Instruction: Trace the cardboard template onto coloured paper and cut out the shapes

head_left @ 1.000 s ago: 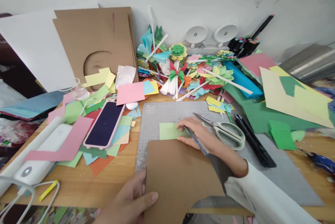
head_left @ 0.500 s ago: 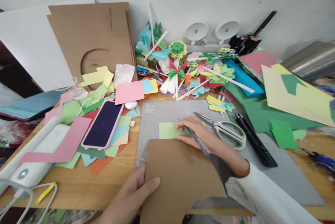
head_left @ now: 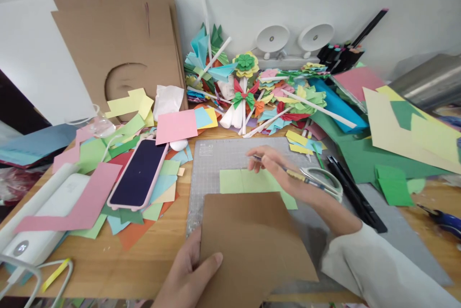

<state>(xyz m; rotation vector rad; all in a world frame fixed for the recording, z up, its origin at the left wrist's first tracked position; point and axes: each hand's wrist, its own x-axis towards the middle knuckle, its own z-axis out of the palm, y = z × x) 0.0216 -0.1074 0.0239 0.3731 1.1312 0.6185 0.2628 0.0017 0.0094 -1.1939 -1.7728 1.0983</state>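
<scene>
My left hand (head_left: 196, 269) grips the left edge of a brown cardboard piece (head_left: 248, 240), thumb on top. The cardboard has a curved cut at its lower right and partly covers a light green paper strip (head_left: 230, 181) on the grey cutting mat (head_left: 207, 164). A thin line crosses the strip. Above the strip's right part, my right hand (head_left: 272, 164) holds a pen (head_left: 295, 175) between its fingers, its tip raised off the paper. Just behind that wrist lie scissors (head_left: 329, 183) with pale handles, their blades hidden by the hand.
A phone (head_left: 139, 173) lies on paper scraps at left, near a white power bank (head_left: 54, 221). Folded paper flowers (head_left: 245, 65) pile up at the back. Cardboard sheets (head_left: 122, 34) lean on the wall. A black stapler-like tool (head_left: 356, 197) and green paper (head_left: 392, 185) are at right.
My right hand has lifted from the strip and shifted right with the pen, uncovering more green paper. My left hand still holds the cardboard. The view has shifted slightly.
</scene>
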